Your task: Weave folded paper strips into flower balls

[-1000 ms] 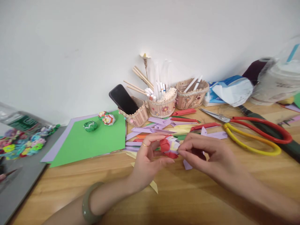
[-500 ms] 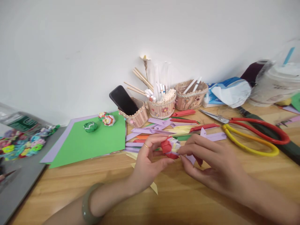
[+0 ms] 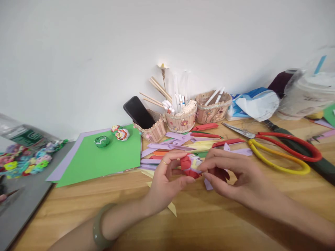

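Observation:
A small woven paper ball [image 3: 186, 163], red with lilac and pale yellow, is held between the thumb and fingers of my left hand [image 3: 164, 184]. My right hand [image 3: 235, 174] is closed at the ball's right side, its thumb and forefinger pinching a paper strip end there. Below its fingers hang a lilac strip end [image 3: 208, 185] and a dark red strip [image 3: 222, 173]. The fingers partly hide the ball's right side. Behind both hands lies a pile of folded paper strips [image 3: 180, 136] in lilac, red, yellow, green and orange.
Green paper [image 3: 112, 155] at left bears finished paper balls [image 3: 102, 141]. Wooden-stick baskets [image 3: 180, 122] stand at the wall, one with a phone [image 3: 138, 112]. Large scissors [image 3: 285, 150] lie open at right, near a tissue pack [image 3: 251, 101] and a cup [image 3: 306, 97]. Colourful trinkets [image 3: 26, 160] sit far left.
The ball has turned slightly in my left hand, with more red facing me. My right fingers have shifted a little, and the lilac and dark red strips below them show more.

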The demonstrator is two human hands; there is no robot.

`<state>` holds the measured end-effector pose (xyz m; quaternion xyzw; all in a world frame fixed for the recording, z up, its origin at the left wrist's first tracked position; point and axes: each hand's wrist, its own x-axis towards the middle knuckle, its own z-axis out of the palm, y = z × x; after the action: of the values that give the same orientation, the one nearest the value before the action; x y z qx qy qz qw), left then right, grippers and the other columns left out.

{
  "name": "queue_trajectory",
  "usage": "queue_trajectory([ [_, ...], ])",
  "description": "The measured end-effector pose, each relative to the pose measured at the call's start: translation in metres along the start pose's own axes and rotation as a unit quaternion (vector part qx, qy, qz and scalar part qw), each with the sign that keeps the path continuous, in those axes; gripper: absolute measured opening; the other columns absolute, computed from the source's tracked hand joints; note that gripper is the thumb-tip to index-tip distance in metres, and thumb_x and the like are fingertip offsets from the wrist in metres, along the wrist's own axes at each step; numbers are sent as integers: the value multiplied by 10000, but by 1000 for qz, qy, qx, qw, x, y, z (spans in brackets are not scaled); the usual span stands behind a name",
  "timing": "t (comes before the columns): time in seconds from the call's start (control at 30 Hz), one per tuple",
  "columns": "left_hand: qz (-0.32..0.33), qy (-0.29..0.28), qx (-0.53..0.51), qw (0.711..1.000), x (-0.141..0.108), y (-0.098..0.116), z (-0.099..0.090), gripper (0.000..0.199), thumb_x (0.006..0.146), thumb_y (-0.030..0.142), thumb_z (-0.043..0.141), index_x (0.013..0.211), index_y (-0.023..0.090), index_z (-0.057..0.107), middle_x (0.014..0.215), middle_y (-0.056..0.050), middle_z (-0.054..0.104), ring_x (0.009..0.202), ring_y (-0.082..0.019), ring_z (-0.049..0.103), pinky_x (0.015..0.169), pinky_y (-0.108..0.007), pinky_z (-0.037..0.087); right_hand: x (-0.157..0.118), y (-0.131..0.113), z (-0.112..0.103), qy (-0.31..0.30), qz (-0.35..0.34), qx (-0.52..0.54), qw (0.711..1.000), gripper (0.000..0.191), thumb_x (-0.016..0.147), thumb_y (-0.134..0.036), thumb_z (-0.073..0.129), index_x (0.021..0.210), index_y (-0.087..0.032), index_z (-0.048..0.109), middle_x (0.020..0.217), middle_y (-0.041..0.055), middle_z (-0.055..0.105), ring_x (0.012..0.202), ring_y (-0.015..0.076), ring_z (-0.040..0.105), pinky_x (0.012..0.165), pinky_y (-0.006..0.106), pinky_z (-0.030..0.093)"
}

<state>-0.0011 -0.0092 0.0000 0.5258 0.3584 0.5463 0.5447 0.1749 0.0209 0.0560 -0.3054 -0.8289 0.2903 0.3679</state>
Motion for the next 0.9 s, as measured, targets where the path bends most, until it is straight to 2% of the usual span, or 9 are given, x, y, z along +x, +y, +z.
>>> queue_trajectory([
  [0.13, -10, 2, 7, 1000, -1, 1, 0, 413, 689, 200, 707, 1051, 269, 522, 1149, -33, 514, 955, -148, 540, 787, -287, 485, -1, 0, 2, 4, -9, -24, 1000, 148, 761, -103, 515, 698, -171, 630, 579, -8, 538, 477, 70, 494, 408, 162, 390],
  [0.23, -11, 10, 20, 1000, 0, 1, 1, 402, 690, 192, 706, 1040, 259, 520, 1134, -35, 518, 968, -155, 540, 791, -291, 485, -6, 7, 7, 30, -51, -105, 993, 153, 775, -92, 491, 735, -170, 617, 616, 0, 539, 482, 72, 489, 426, 180, 390],
  [0.37, -16, 16, 33, 999, 2, 0, 3, 392, 697, 184, 699, 1040, 253, 522, 1100, -31, 541, 994, -164, 541, 812, -299, 477, -16, 19, 12, 40, -138, -283, 948, 130, 808, -121, 494, 853, -191, 595, 698, 19, 583, 555, 111, 532, 489, 231, 408],
  [0.43, -15, 21, 30, 999, 3, 0, 3, 390, 685, 188, 709, 1025, 246, 529, 1112, -33, 545, 986, -166, 550, 819, -308, 474, -19, 22, 13, 34, -162, -310, 936, 120, 816, -128, 506, 877, -192, 587, 701, 20, 586, 576, 121, 542, 507, 239, 412],
  [0.53, -5, 24, 23, 999, 3, -1, 2, 399, 664, 189, 727, 1011, 249, 539, 1114, -28, 548, 989, -167, 554, 815, -305, 476, -16, 19, 11, 35, -150, -251, 955, 108, 816, -123, 512, 850, -177, 599, 684, 22, 576, 549, 108, 529, 482, 222, 413],
  [0.67, 8, 25, 32, 999, 3, -2, 1, 410, 658, 181, 730, 1016, 257, 544, 1098, -23, 551, 1002, -165, 546, 811, -294, 480, -7, 12, 7, 18, -78, -99, 992, 136, 801, -110, 504, 776, -161, 628, 667, 22, 563, 501, 75, 493, 438, 180, 406],
  [0.77, 9, 22, 24, 999, 3, -3, 0, 415, 647, 172, 738, 1004, 261, 548, 1101, -17, 547, 984, -152, 549, 810, -287, 481, -2, 9, 3, -19, -11, -27, 999, 139, 789, -120, 521, 736, -159, 643, 634, 17, 561, 510, 79, 499, 430, 172, 406],
  [0.9, -2, 15, -9, 1000, 5, -3, -1, 427, 620, 183, 758, 990, 243, 555, 1078, -30, 549, 954, -156, 558, 791, -292, 492, 1, 9, -1, -72, 59, 30, 995, 141, 802, -165, 531, 744, -166, 659, 626, 17, 588, 514, 87, 530, 415, 173, 398],
])
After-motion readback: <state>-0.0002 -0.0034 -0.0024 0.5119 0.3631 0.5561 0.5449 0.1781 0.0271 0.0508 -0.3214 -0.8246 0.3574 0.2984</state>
